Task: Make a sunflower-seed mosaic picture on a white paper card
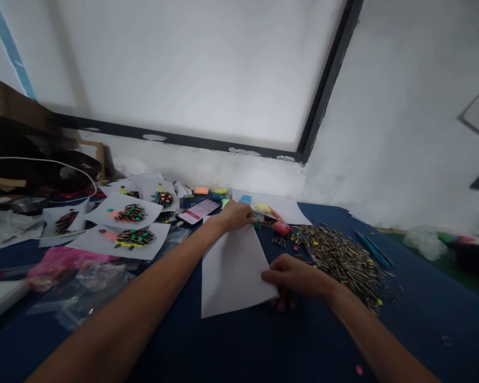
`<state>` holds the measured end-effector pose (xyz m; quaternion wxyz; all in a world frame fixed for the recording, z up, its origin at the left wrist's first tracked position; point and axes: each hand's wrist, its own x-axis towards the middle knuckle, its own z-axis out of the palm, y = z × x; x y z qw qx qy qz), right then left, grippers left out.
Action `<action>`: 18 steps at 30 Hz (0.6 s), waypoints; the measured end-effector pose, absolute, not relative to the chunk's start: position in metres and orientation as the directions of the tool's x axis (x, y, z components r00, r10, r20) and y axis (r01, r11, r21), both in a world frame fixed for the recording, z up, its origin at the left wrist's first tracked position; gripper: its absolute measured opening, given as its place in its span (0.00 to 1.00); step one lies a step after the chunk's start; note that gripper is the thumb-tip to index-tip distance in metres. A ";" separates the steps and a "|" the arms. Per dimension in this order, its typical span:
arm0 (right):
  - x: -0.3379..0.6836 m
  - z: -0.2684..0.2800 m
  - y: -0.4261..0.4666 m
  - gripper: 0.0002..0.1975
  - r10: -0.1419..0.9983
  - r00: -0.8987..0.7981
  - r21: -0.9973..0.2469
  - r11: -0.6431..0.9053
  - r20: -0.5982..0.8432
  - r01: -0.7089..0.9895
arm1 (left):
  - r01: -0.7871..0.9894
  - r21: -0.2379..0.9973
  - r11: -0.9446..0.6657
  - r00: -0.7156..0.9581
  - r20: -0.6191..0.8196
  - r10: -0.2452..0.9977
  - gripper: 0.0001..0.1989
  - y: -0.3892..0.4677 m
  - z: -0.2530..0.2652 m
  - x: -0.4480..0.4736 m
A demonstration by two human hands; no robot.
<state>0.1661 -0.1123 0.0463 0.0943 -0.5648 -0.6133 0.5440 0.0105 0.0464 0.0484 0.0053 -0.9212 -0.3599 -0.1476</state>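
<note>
Right hand (284, 276) pinches white paper (235, 274) by right edge, close to near corner. Paper sits over blue bench (431, 298), left of seed heap (341, 255). Should handle light, thin, floppy, easily creased; best held by edges, gently. Left hand (238, 215) at far end, fingers curled; dim, cannot tell whether gripping.

The sheet of paper (233, 274) is plain white, the counter (231, 348) navy blue. Sunflower seeds (343, 260) are streaked dark and pale; the nearest seed collage (134, 238) carries green dots and a yellow lower edge.
</note>
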 end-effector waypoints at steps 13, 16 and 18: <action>0.173 0.057 -0.113 0.15 0.826 -0.249 -0.741 -0.267 -0.505 0.616 | 0.650 0.221 -0.727 0.629 0.381 0.678 0.14 0.053 0.044 0.011; 0.175 0.061 -0.115 0.15 0.805 -0.268 -0.741 -0.285 -0.529 0.607 | 0.602 0.291 -0.744 0.642 0.378 0.667 0.15 0.054 0.045 0.012; 0.177 0.062 -0.116 0.14 0.783 -0.299 -0.745 -0.291 -0.546 0.600 | 0.563 0.349 -0.749 0.652 0.369 0.662 0.17 0.053 0.048 0.011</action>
